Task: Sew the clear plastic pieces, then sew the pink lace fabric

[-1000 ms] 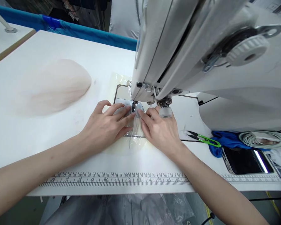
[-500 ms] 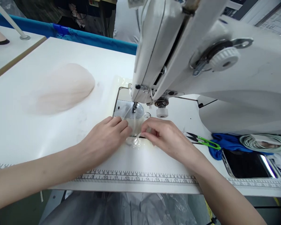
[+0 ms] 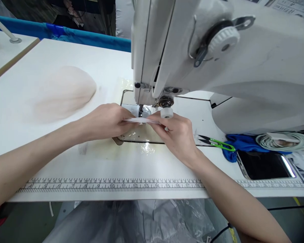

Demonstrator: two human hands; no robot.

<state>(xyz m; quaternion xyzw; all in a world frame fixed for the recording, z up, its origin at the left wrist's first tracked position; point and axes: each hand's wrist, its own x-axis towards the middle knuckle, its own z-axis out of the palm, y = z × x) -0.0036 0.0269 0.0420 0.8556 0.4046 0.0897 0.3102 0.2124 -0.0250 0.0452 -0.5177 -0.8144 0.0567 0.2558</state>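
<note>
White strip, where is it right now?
In the head view, the white strip is just left of centre, held between the left hand and right hand, on the near side of the presser foot.

The strip [image 3: 140, 120] is white, as are the sewing machine [image 3: 245, 60] and tabletop [image 3: 103, 158], while the ruler [image 3: 131, 185] is patterned with black ticks and numerals, the fabric piece [image 3: 68, 89] pale pinkish beige, the snips [image 3: 216, 141] green and black, the cloth [image 3: 245, 144] blue.
</note>
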